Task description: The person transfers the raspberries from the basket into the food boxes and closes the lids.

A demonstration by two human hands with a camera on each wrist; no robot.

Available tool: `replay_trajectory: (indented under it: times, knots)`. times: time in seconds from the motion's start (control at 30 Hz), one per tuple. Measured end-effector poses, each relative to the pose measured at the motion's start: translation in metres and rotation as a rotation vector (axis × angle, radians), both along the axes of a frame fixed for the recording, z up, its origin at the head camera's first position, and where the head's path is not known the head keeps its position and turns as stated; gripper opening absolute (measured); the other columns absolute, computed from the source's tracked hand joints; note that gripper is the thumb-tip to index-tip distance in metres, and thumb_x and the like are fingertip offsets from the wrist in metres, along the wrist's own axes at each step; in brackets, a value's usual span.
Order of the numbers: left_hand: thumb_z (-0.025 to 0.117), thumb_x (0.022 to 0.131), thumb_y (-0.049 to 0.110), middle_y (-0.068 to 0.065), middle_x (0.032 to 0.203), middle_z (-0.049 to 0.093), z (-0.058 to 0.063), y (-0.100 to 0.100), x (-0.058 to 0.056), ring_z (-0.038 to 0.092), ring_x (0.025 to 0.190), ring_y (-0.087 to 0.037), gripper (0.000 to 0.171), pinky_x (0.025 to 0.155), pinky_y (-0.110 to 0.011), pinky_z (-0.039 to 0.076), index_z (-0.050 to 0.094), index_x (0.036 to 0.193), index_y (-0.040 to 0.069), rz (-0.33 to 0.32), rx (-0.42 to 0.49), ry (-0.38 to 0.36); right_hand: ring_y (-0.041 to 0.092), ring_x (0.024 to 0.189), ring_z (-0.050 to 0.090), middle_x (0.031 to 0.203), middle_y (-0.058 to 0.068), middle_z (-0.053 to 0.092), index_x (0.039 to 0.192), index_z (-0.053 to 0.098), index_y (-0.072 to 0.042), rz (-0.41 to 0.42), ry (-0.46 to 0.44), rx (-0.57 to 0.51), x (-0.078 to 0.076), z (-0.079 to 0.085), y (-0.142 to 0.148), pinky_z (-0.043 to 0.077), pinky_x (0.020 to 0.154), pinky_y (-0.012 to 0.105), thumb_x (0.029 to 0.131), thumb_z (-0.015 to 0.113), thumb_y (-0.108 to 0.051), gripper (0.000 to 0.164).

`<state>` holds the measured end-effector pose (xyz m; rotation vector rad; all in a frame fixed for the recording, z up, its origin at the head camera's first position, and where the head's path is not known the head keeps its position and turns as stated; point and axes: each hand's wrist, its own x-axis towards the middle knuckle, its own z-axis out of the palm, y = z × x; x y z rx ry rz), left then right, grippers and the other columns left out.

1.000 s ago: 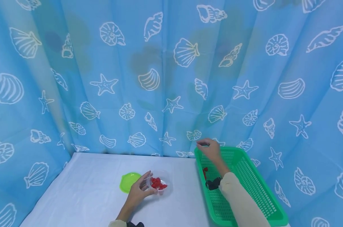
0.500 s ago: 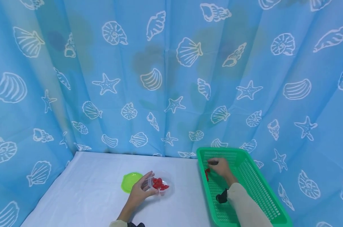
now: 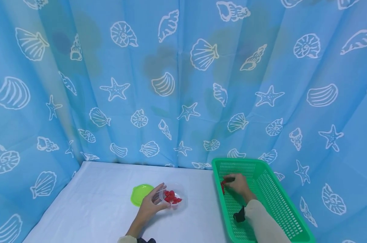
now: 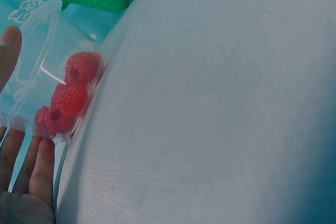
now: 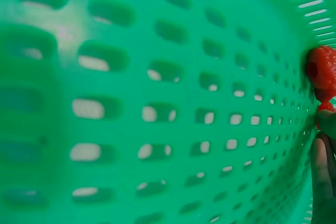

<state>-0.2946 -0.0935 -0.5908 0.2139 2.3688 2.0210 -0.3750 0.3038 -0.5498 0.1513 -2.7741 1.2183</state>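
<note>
My left hand (image 3: 149, 206) holds a clear plastic tub (image 3: 183, 195) from its left side, thumb and fingers spread round its wall. Several raspberries (image 4: 69, 98) lie in the bottom of this tub. Inside the green basket (image 3: 217, 192), my right hand (image 3: 239, 184) reaches down by the left wall, fingertips at a few red raspberries (image 3: 223, 188). One raspberry (image 5: 322, 69) sits above the fingers in the right wrist view, and another is partly hidden behind a fingertip. Whether the fingers pinch it cannot be made out.
A lime-green lid (image 3: 139, 194) lies left of the tub on the white tablecloth (image 3: 110, 195). Perforated walls surround the right hand in the basket. A blue shell-patterned curtain (image 3: 140, 84) hangs behind the table.
My right hand has come down from above the basket's far left edge to the raspberries inside. The left hand keeps its hold on the tub. The head view has shifted slightly.
</note>
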Motion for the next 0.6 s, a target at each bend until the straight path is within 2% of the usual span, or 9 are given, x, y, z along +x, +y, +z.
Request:
replay_trajectory:
  times: [0.1,0.3,0.47,0.6]
  knots:
    - [0.086,0.073,0.031,-0.005,0.144,0.051,0.001,0.000,0.002,0.043,0.135,-0.032,0.086,0.106,-0.043,0.041,0.044,0.148,0.021,-0.001,0.000,0.010,0.027,0.091,0.067,0.097,0.010,0.072,0.105,0.074,-0.001,-0.003,-0.004,-0.005,0.001,-0.001,0.000,0.058,0.072,0.037,0.080,0.076,0.000,0.025]
    - [0.086,0.074,0.024,-0.007,0.144,0.050,0.005,0.000,0.005,0.042,0.135,-0.033,0.086,0.107,-0.043,0.039,0.043,0.148,0.018,-0.020,0.033,0.018,0.028,0.089,0.068,0.094,0.012,0.072,0.103,0.075,-0.001,0.001,0.039,-0.004,0.002,-0.001,0.001,0.057,0.071,0.038,0.080,0.077,-0.001,0.023]
    - [0.085,0.076,0.019,-0.012,0.144,0.049,0.023,0.001,0.014,0.042,0.134,-0.037,0.084,0.107,-0.047,0.038,0.042,0.148,0.013,-0.035,0.019,0.013,0.029,0.091,0.067,0.097,0.012,0.072,0.103,0.074,-0.001,-0.022,0.103,-0.061,0.001,0.001,0.001,0.058,0.071,0.038,0.085,0.074,-0.005,0.019]
    - [0.085,0.076,0.020,-0.013,0.144,0.049,0.034,-0.001,0.019,0.044,0.133,-0.036,0.083,0.106,-0.047,0.039,0.043,0.147,0.012,-0.039,-0.002,0.006,0.029,0.091,0.067,0.097,0.010,0.072,0.104,0.074,-0.004,-0.024,0.180,-0.075,-0.003,0.017,-0.004,0.058,0.072,0.040,0.087,0.073,-0.010,0.018]
